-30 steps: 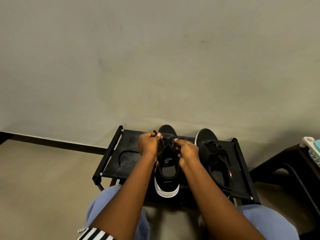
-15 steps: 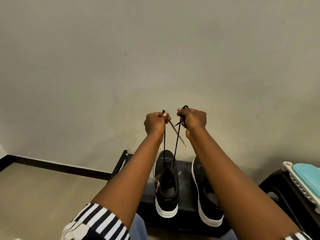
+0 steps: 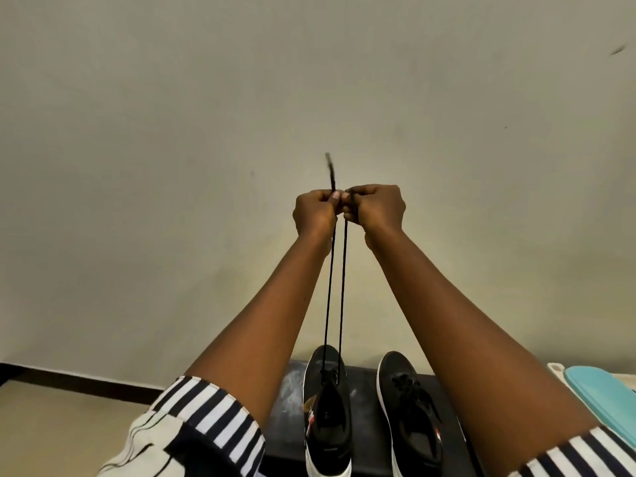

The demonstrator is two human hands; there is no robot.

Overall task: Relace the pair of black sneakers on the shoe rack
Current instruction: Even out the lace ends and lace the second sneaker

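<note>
Two black sneakers with white soles stand on the black shoe rack [image 3: 289,401] at the bottom of the view. From the left sneaker [image 3: 327,414] a black lace [image 3: 335,287] runs straight up in two taut strands. My left hand [image 3: 315,213] and my right hand [image 3: 377,208] are raised high and side by side, each gripping one strand. A lace tip sticks up above my left hand. The right sneaker [image 3: 409,407] sits beside the first with its lace tied in place.
A plain beige wall fills most of the view, with a dark skirting board [image 3: 69,383] at the lower left. A teal and white object [image 3: 599,397] lies at the right edge. Striped sleeves cover my upper arms.
Both hands have risen from the left sneaker's eyelets to well above the rack, drawing the lace out long and taut. They have come together until they touch.
</note>
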